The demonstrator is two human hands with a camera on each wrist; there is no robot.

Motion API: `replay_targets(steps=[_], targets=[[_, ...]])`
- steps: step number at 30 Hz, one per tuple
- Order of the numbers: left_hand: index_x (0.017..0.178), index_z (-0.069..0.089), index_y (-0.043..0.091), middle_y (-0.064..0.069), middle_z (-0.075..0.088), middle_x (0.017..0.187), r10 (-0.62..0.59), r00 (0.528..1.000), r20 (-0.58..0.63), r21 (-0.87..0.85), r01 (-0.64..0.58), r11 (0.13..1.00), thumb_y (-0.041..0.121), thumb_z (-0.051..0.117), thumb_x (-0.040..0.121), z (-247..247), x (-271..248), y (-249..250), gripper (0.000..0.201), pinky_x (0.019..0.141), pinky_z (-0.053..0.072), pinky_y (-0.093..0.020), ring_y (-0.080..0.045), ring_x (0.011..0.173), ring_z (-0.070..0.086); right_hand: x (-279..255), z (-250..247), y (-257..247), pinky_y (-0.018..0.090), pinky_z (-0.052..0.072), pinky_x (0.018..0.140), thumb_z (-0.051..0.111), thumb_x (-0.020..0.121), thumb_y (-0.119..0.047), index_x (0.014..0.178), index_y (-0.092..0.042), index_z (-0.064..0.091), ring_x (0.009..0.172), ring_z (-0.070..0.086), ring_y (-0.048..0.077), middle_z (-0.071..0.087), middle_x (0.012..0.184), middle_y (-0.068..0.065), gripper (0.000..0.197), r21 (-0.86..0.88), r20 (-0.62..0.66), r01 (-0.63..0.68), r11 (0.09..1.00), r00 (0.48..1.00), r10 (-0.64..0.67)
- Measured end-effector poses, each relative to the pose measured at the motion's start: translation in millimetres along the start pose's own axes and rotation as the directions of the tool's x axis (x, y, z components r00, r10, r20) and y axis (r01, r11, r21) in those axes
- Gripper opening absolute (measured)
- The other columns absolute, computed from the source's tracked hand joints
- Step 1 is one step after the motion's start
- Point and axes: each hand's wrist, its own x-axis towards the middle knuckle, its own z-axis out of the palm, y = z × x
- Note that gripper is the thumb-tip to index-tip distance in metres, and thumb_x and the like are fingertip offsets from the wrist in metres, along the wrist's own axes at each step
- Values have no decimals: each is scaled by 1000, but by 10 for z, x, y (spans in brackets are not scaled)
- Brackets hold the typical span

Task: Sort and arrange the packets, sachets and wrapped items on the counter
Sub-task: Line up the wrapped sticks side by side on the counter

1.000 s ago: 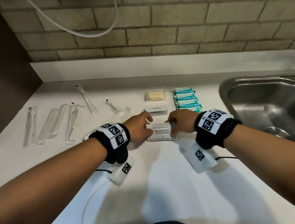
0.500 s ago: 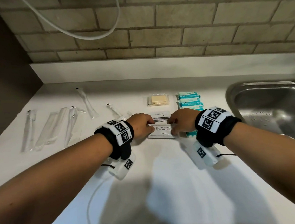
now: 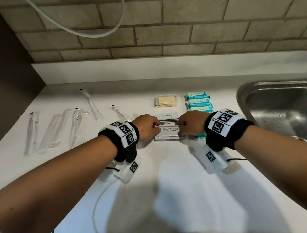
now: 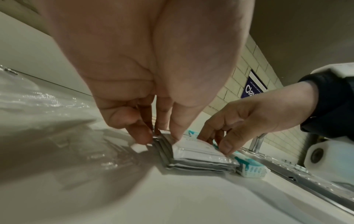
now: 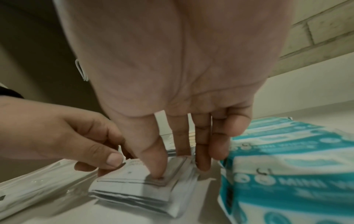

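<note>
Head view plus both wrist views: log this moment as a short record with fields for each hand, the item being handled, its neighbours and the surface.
left hand: pinches the left edge of the shampoo sachet stack
right hand: pinches the stack's right edge, thumb on top
shampoo sachet stack: flat on the counter, several layers
toothpaste sachets: just behind the stack
wipes packs: row right of the stack
counter: white
sink: far right

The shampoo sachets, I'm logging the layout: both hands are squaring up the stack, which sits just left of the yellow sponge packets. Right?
Not quite. Both the left hand and right hand do hold the shampoo sachets, but beside the stack on its right are the teal wipes packs, not yellow ones. The right wrist view shows it.
</note>
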Motion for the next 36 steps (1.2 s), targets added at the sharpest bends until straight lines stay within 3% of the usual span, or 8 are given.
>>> replay_targets(steps=[4,9,16,20,25,28,32,36], targets=[[131,54,15,-10,50,128,-14,999,-33,-37,13,999,31,50,97,-162,-105,-118,37,93,39,-27,-26,112,55,-42,-56,40,26,42,88,59,90,-37,128,-21,59,114,55,21,60,126,2,41,73,-99,4,997,995,3],[129,55,17,-4,54,124,-68,984,-166,-7,68,998,33,55,94,-524,-364,-563,38,86,37,-22,-14,91,50,-69,-224,-176,33,47,95,58,90,-37,127,-18,57,107,57,20,60,127,4,42,100,-233,114,988,968,-88],[125,58,16,0,62,120,-196,976,-97,57,202,978,43,62,87,-544,-596,-1009,46,84,41,-24,-18,103,57,204,-211,-952,30,42,92,57,92,-37,135,-15,50,120,53,23,55,133,5,49,67,-130,173,983,978,-163],[117,61,14,-4,64,115,-212,975,-71,184,222,958,44,65,83,-334,-542,-1192,45,77,40,-25,-22,99,58,380,-67,-1293,31,49,86,57,92,-22,126,-7,54,112,60,27,57,126,10,38,6,-113,94,996,989,-93],[115,61,12,-7,63,116,-221,971,-88,105,230,968,31,61,89,-323,-513,-1393,32,82,40,-25,-25,108,58,448,101,-1508,39,46,93,59,91,-12,131,-5,42,118,55,35,45,129,13,44,89,-177,-54,995,982,70],[107,61,12,-6,64,105,-213,967,-142,15,217,976,24,56,89,-445,-535,-1471,22,79,42,-27,-26,100,59,477,148,-1574,39,45,91,50,91,-1,133,-3,36,118,54,39,40,132,16,45,168,-217,-98,981,967,134],[100,45,10,-9,57,90,-197,949,-247,-151,163,975,26,45,94,-615,-633,-1432,17,66,35,-32,-27,80,51,494,164,-1596,35,42,80,53,87,2,133,-5,30,115,54,40,37,131,17,52,337,-195,-141,931,957,215],[106,37,9,-1,47,75,-163,970,-181,-258,113,959,35,43,98,-556,-775,-1312,28,53,32,-31,-19,64,45,535,75,-1566,36,46,89,54,87,1,137,-2,25,116,53,37,36,135,20,58,448,-211,-145,882,942,262]])
